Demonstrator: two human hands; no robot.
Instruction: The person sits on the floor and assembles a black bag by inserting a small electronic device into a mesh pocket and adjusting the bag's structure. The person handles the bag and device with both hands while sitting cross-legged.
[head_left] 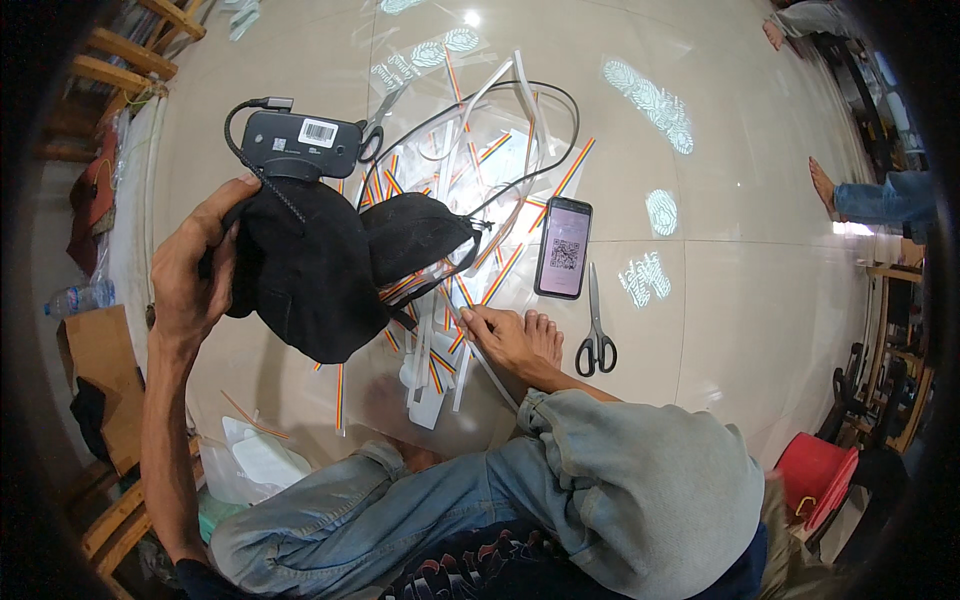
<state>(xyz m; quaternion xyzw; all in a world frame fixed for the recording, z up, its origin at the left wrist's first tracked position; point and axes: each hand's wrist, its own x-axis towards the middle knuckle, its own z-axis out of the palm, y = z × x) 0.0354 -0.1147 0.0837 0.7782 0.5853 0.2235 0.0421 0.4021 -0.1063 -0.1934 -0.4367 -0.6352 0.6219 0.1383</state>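
My left hand (195, 262) grips the edge of a black cap (300, 270), lifted above the floor. A dark camera-like device (300, 143) with a white label sits on the cap, and a black cable (578, 120) loops away from it. Beside my bare foot (543, 338), my right hand (503, 337) is closed, fingertips together at a pale narrow strip (485, 365); whether they pinch it is unclear. Under the cap lies a heap of clear plastic pieces and rainbow-striped strips (503, 275), partly hidden by it.
Right of the heap lie a phone (564, 247) showing a square code and black-handled scissors (596, 330). Another pair of scissors (372, 140) lies behind the cap. White patterned cutouts (648, 105) dot the tiles. A red bucket-like object (815, 475) stands right; another person's foot (822, 188) is far right.
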